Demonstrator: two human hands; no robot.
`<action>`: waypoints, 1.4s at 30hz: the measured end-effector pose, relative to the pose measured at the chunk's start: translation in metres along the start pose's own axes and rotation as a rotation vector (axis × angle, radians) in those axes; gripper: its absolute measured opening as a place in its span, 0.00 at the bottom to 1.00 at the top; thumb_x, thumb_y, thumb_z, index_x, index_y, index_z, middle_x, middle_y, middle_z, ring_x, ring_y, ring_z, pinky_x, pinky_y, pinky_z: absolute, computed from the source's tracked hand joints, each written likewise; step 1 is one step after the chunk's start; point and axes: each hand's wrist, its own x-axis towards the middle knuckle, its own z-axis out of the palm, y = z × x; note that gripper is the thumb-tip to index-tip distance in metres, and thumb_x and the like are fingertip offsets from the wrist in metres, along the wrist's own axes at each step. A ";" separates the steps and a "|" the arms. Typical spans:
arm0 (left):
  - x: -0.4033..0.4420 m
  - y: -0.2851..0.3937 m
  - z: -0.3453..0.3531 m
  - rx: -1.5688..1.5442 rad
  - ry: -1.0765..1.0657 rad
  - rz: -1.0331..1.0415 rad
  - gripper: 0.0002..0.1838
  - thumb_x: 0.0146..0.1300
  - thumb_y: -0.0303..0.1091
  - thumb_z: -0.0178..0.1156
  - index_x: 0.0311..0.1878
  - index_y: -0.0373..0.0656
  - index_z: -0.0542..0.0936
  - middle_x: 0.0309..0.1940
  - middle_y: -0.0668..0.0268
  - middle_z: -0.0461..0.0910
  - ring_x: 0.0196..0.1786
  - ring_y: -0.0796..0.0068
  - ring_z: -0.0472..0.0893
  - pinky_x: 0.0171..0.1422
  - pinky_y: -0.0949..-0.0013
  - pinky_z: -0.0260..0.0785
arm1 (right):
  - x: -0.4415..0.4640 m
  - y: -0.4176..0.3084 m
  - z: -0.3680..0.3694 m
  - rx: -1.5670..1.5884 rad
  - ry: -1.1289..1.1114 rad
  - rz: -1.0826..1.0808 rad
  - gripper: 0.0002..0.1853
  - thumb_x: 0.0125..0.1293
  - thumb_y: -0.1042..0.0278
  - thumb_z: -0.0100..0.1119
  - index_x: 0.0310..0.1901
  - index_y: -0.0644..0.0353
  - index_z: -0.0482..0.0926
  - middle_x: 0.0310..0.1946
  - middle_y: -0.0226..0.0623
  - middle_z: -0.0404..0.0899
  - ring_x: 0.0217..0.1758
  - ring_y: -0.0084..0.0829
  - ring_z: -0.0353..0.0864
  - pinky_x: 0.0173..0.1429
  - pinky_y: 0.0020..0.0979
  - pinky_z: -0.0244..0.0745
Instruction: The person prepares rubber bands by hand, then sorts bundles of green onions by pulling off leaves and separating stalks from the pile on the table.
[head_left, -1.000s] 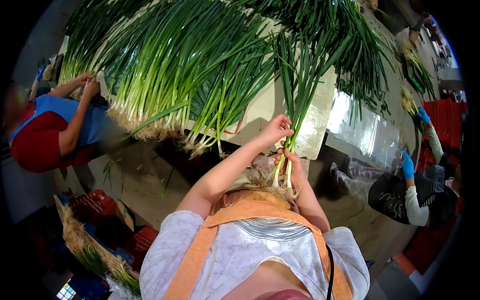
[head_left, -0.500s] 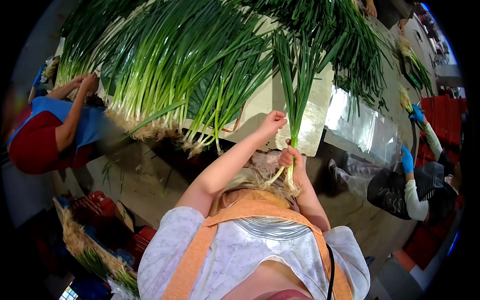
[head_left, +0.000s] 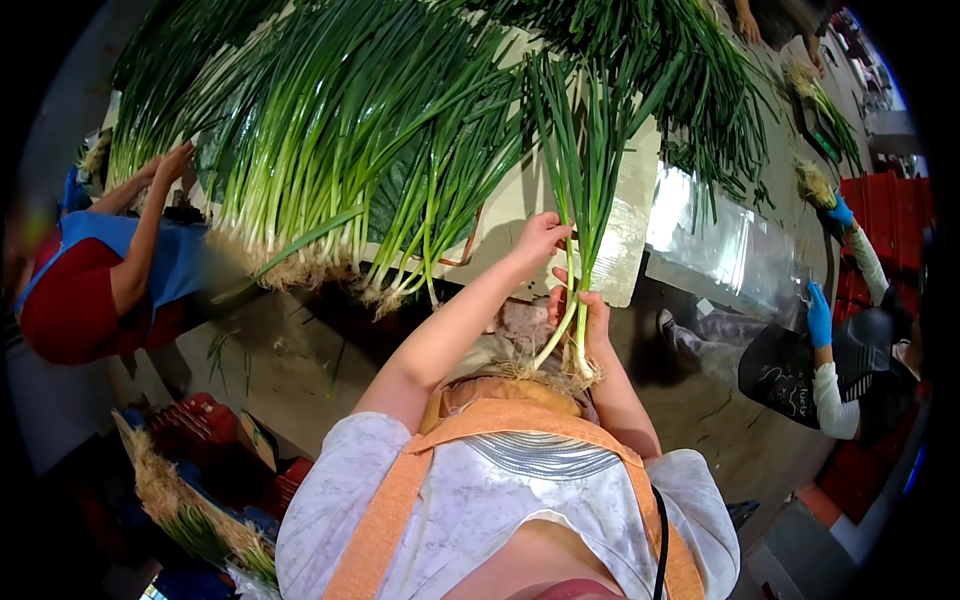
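While pinching stalk (head_left: pixel 571 258) with left hand (head_left: pixel 542 240), cradles green-onion bunch (head_left: pixel 588 262) in curled fingers (head_left: pixel 556 304) of right hand (head_left: pixel 598 324), likely partway, with roots (head_left: pixel 583 374) on and big pile (head_left: pixel 305 180) left.

I log a white shirt (head_left: pixel 590 497), faint lavender mottling, short sleeves, scooped neck. Orange apron straps (head_left: pixel 372 525), orange band (head_left: pixel 520 415) joining them across the chest. Curved grey-silver stripes (head_left: pixel 545 458) between band and neckline. Black cable (head_left: pixel 662 535), right side. I see left hand (head_left: pixel 541 241) bare, right hand (head_left: pixel 596 320) bare.
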 end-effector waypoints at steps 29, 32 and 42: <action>-0.021 0.000 -0.001 0.078 0.109 -0.034 0.10 0.61 0.33 0.52 0.28 0.38 0.74 0.21 0.68 0.75 0.22 0.80 0.74 0.26 0.75 0.65 | 0.011 0.004 0.022 -0.163 0.244 -0.095 0.13 0.59 0.74 0.54 0.46 0.64 0.68 0.31 0.40 0.78 0.24 0.21 0.73 0.25 0.20 0.67; -0.025 0.004 0.001 -0.028 0.096 -0.040 0.10 0.61 0.34 0.52 0.28 0.39 0.73 0.20 0.68 0.73 0.21 0.80 0.72 0.25 0.75 0.63 | 0.009 0.002 0.018 -0.091 0.231 -0.039 0.12 0.60 0.70 0.55 0.44 0.64 0.71 0.28 0.35 0.76 0.23 0.20 0.71 0.24 0.19 0.65; -0.038 0.011 -0.010 -0.024 -0.033 -0.062 0.08 0.60 0.33 0.52 0.29 0.40 0.72 0.20 0.69 0.71 0.19 0.80 0.69 0.24 0.75 0.60 | 0.010 0.007 -0.005 0.218 0.139 0.150 0.13 0.61 0.61 0.57 0.38 0.64 0.74 0.26 0.33 0.76 0.22 0.21 0.71 0.25 0.19 0.69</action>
